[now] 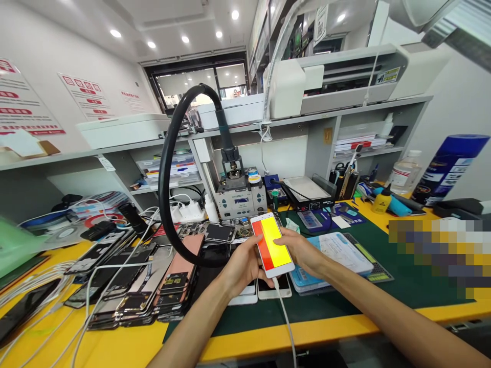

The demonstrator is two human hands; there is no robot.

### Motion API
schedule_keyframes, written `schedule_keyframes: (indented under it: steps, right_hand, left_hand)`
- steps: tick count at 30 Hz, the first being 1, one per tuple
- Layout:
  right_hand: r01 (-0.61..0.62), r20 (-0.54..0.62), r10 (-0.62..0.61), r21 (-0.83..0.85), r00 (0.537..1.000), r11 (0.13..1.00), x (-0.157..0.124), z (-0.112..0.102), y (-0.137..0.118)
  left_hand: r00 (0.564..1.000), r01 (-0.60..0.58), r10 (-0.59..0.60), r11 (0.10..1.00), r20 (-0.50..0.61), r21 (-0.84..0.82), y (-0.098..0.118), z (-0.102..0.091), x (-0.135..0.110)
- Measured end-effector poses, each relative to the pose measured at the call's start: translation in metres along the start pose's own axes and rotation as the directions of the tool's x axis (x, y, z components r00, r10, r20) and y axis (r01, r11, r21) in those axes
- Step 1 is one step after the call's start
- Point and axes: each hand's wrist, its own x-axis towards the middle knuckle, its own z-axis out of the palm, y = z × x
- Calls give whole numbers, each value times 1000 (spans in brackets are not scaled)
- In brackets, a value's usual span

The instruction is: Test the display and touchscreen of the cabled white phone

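Note:
A white smartphone (275,255) is tilted up above the bench mat, its lit screen split into a red strip on the left and a wide yellow area on the right. My left hand (241,265) is closed around its left edge, thumb on the red part. From the right side my right hand (303,251) also grips it, with the thumb over the yellow area; the fingers behind are partly hidden. A white charging cable (284,312) runs from the phone's bottom edge down past the bench front. Beneath it lies another white phone (282,292).
Stacks of phone screens and parts (172,291) lie left of the dark green mat (245,323). A thick black hose (164,179) arches from the grey soldering station (243,202). A blue-and-white plastic box (333,255) sits to the right, before a yellow bottle (381,200).

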Motion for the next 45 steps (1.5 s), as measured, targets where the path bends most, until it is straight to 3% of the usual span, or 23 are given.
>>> schedule_keyframes:
  steps: [5, 12, 25, 33, 38, 41, 45]
  right_hand:
    - [67, 21, -65, -106, 998, 992, 4, -2, 4]
    - [128, 30, -125, -97, 992, 987, 8, -3, 7]
    - [34, 16, -35, 73, 999, 997, 16, -8, 4]
    - [101, -35, -99, 43, 994, 994, 11, -4, 8]
    - [130, -24, -132, -73, 991, 989, 10, -5, 15]
    - [109, 1, -110, -142, 994, 984, 7, -3, 13]
    - [40, -23, -42, -103, 999, 994, 2, 1, 6]
  left_hand:
    - [1000, -28, 29, 999, -12, 32, -2, -2, 0]
    - [998, -51, 52, 996, -21, 70, 0, 4, -3]
    - [996, -4, 15, 992, -88, 124, 2, 11, -3]
    - [997, -24, 29, 998, -76, 65, -4, 10, -2]
    - [998, -40, 42, 999, -42, 35, -7, 3, 1]
    - [999, -40, 41, 999, -33, 35, -7, 1, 1]
    - [998, -43, 43, 999, -38, 19, -6, 2, 0]
